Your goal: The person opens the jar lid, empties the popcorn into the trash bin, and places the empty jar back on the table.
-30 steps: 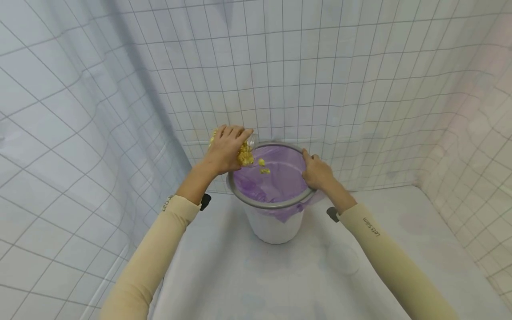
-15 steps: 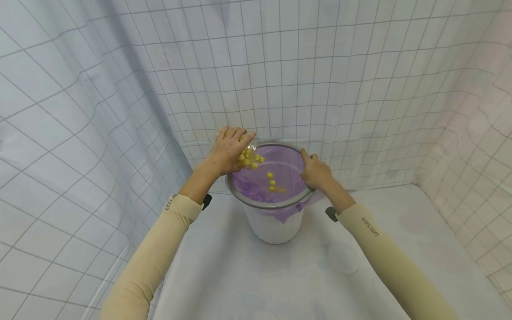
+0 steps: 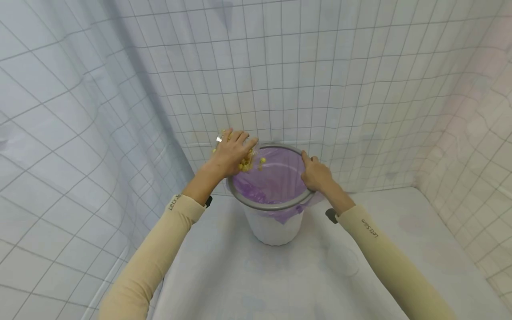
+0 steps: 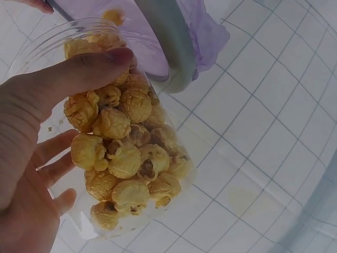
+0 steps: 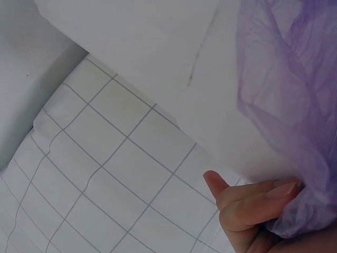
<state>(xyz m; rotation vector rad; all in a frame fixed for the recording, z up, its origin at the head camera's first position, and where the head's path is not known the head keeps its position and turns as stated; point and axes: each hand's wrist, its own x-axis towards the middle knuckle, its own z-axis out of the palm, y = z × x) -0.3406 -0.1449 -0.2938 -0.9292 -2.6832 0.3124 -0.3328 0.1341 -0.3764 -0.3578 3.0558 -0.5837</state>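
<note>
My left hand (image 3: 230, 155) grips a clear plastic jar (image 4: 52, 34), tilted with its threaded mouth over the left side of a white bin (image 3: 274, 231). Caramel-yellow popcorn (image 4: 136, 105) fills much of the jar in the left wrist view, with my thumb across it near the mouth. Beyond the mouth, loose popcorn pieces (image 3: 262, 160) are in the air over the bin. A purple bag (image 3: 280, 178) lines the bin under its grey rim (image 3: 270, 206). At the right of that rim my right hand (image 3: 316, 173) holds on, fingers curled underneath against the overhanging bag.
A faint clear round disc (image 3: 343, 260) lies on the white surface (image 3: 256, 284) to the right of the bin. Behind and on both sides hang white sheets with a grid pattern (image 3: 304, 80).
Popcorn has kept dropping from the jar into the bin, and the pieces in mid-air are different ones. My left hand has shifted slightly right and down. The right hand stays on the rim.
</note>
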